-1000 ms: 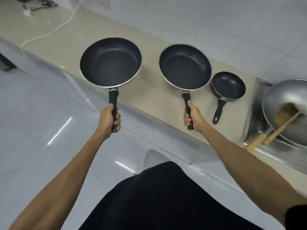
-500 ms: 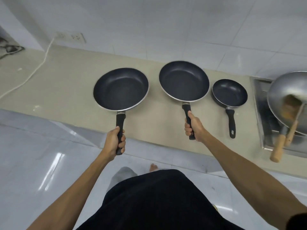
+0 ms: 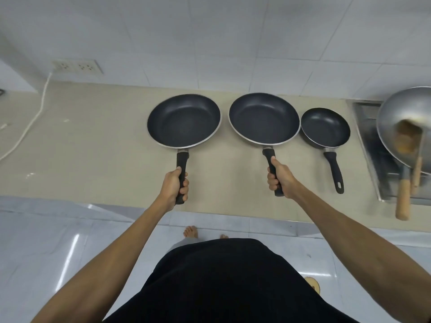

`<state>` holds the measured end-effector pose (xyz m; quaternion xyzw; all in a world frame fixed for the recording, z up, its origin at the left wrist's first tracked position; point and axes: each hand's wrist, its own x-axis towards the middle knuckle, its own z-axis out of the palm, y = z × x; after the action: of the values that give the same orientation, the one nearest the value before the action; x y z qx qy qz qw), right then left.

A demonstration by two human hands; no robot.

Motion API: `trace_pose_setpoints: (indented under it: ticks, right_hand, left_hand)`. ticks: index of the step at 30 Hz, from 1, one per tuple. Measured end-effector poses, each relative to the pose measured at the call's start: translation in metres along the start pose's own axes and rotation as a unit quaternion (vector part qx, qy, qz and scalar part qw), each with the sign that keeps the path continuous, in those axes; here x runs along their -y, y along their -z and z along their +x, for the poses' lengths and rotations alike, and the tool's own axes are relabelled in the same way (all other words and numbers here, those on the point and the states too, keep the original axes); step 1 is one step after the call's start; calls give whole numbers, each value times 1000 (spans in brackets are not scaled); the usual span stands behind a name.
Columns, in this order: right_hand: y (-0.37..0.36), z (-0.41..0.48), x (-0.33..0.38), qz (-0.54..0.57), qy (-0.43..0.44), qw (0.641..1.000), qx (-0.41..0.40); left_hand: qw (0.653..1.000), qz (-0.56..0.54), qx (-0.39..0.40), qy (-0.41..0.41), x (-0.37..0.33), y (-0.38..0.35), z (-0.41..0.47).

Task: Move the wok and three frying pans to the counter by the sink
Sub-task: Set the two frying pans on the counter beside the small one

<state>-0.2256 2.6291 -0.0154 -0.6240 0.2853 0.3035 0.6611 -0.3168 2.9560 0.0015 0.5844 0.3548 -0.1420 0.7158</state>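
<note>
Three black frying pans stand in a row over the beige counter [image 3: 93,148]. My left hand [image 3: 173,187] grips the handle of the left pan [image 3: 184,121]. My right hand [image 3: 281,180] grips the handle of the middle pan [image 3: 264,118]. I cannot tell whether these two pans touch the counter. The small pan [image 3: 325,127] rests on the counter to the right, untouched. A steel wok [image 3: 396,120] with a wooden handle sits at the far right on a metal sink edge [image 3: 363,117], with a wooden spatula [image 3: 410,138] inside it.
A white cable [image 3: 30,122] runs across the counter's left part from a wall socket [image 3: 77,66]. A white tiled wall backs the counter. My bare feet [image 3: 191,231] show on the glossy floor below the counter edge.
The left pan has come in from over the floor to above the counter, beside the middle pan. Both hands have kept their grip. The view has swung to face the counter squarely.
</note>
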Motion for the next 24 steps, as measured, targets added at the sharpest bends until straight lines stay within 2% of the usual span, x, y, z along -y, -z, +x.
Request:
trace_pose_setpoints:
  ticks: [14, 24]
  right_hand:
    - [-26, 23, 20, -7, -7, 1000, -16]
    - [-31, 32, 7, -29, -11, 999, -24]
  left_hand:
    - [999, 36, 19, 16, -35, 13, 33]
    - [998, 55, 14, 17, -60, 19, 55]
